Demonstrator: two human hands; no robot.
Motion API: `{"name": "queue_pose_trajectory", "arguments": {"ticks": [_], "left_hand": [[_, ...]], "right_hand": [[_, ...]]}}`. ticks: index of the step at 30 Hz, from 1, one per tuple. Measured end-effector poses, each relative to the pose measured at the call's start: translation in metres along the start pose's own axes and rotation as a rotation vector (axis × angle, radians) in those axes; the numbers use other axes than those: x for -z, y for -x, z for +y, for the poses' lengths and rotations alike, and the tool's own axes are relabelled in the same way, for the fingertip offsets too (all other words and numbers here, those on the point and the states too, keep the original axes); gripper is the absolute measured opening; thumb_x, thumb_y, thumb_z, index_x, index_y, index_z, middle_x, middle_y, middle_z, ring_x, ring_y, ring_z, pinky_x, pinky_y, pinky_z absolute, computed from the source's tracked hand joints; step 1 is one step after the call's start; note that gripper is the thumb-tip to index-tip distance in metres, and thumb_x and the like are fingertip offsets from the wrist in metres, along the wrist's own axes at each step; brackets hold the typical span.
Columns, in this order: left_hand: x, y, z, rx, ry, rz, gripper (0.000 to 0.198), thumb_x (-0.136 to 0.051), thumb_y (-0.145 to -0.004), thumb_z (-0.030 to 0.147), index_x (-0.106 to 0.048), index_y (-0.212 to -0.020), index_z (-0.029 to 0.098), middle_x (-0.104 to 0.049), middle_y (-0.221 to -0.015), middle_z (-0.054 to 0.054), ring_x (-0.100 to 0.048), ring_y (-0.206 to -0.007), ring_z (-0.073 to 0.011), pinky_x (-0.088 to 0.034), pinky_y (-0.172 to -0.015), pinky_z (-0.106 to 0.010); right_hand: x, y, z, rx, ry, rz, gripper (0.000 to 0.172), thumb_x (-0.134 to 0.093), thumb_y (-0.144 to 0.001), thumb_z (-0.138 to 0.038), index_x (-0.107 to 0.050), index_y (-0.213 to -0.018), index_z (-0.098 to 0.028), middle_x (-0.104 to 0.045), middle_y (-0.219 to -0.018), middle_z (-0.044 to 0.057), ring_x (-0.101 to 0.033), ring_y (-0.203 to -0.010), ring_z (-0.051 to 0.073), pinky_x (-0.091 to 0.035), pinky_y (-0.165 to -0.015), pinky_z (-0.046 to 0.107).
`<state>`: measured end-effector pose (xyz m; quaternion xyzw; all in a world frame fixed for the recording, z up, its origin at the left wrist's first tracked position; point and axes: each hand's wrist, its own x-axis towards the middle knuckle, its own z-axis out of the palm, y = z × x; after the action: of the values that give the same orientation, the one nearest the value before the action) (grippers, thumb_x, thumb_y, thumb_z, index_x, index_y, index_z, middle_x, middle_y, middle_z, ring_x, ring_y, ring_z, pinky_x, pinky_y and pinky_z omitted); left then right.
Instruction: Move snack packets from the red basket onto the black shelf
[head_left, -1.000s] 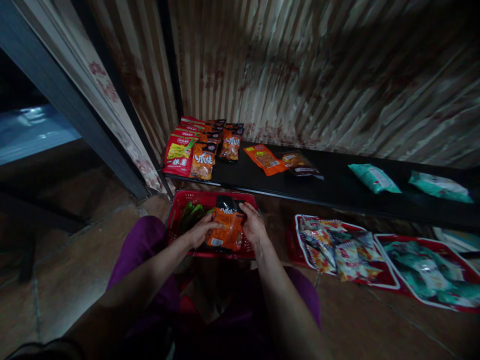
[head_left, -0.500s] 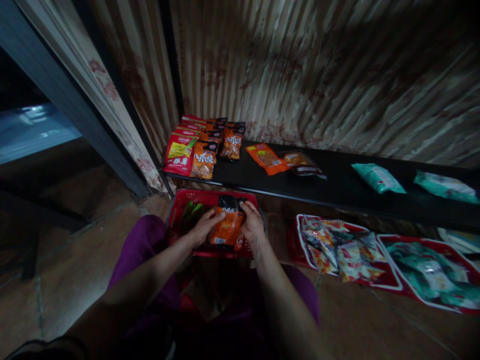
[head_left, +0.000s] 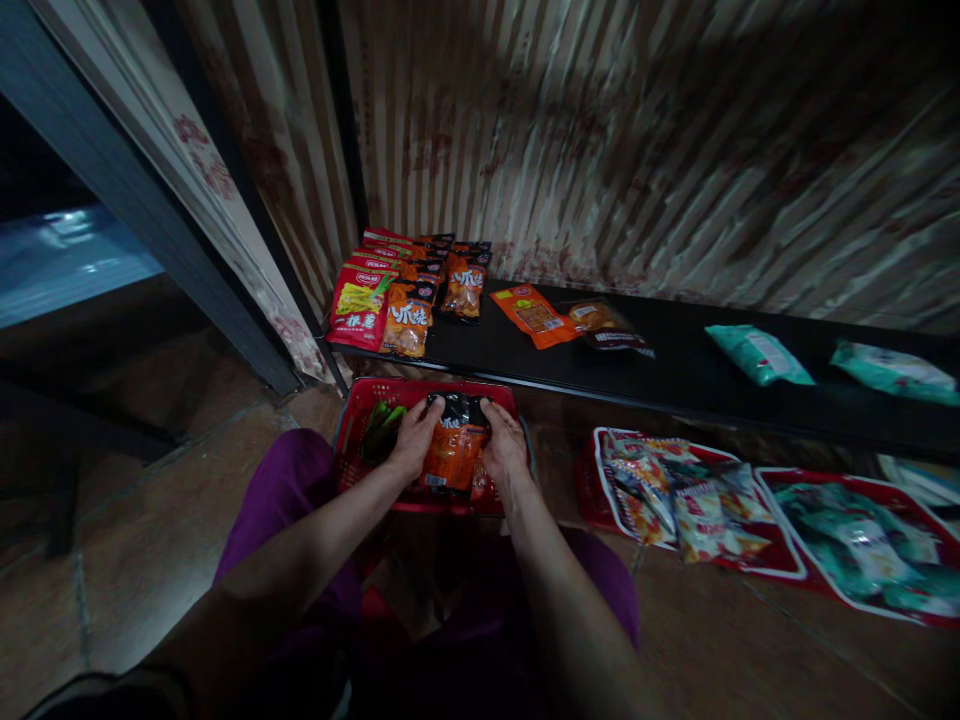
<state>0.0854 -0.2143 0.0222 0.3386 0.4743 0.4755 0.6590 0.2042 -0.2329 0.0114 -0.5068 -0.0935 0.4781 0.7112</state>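
Note:
An orange and black snack bag [head_left: 453, 450] is held between my two hands, above the red basket [head_left: 346, 440] in front of my knees. My left hand [head_left: 414, 438] is closed on its left upper edge, thumb on the black top. Round the right upper edge, my right hand [head_left: 504, 440] grips with its thumb near the corner. Green packets [head_left: 381, 430] lie in the left of the basket. Whether a second bag is under the held one I cannot tell.
On the low black shelf [head_left: 480, 365] stand red snack bags [head_left: 360, 300] and orange snack bags [head_left: 409, 318]. Further right lie an orange packet [head_left: 532, 315], a brown packet [head_left: 606, 325] and teal packets [head_left: 757, 355]. Two more baskets of packets [head_left: 701, 510] sit on the floor at right.
My left hand has moved up the bag, from its middle to its upper left edge. My right hand has stayed nearly in place.

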Motion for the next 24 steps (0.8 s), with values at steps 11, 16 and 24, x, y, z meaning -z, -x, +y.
{"name": "queue_pose_trajectory", "arguments": {"ticks": [11, 16, 24], "left_hand": [[0.0, -0.004, 0.003, -0.014, -0.026, 0.032, 0.036, -0.068, -0.067, 0.051, -0.061, -0.064, 0.016, -0.056, -0.057, 0.003, -0.05, -0.059, -0.0122, -0.04, -0.063, -0.025], [0.002, -0.012, 0.008, 0.018, -0.005, 0.103, 0.036, -0.07, -0.065, 0.051, -0.06, -0.063, 0.017, -0.056, -0.057, 0.003, -0.05, -0.057, -0.0125, -0.04, -0.062, -0.025], [0.001, -0.026, 0.019, 0.057, 0.078, 0.227, 0.034, -0.072, -0.066, 0.048, -0.059, -0.064, 0.017, -0.059, -0.06, 0.002, -0.052, -0.058, -0.0116, -0.042, -0.063, -0.025]], "right_hand": [[0.002, -0.002, 0.002, 0.027, 0.021, 0.02, 0.032, -0.082, -0.051, -0.037, -0.064, -0.072, -0.021, -0.068, -0.067, -0.004, -0.061, -0.064, 0.013, -0.048, -0.063, 0.026], [0.003, -0.001, -0.004, -0.056, 0.071, -0.101, 0.032, -0.082, -0.054, -0.04, -0.068, -0.077, -0.023, -0.072, -0.078, -0.002, -0.063, -0.071, 0.013, -0.049, -0.063, 0.023], [0.016, 0.014, -0.002, -0.323, 0.252, -0.402, 0.053, -0.082, -0.06, -0.035, -0.061, -0.109, -0.03, -0.073, -0.097, -0.001, -0.069, -0.085, 0.019, -0.056, -0.071, 0.031]]}}
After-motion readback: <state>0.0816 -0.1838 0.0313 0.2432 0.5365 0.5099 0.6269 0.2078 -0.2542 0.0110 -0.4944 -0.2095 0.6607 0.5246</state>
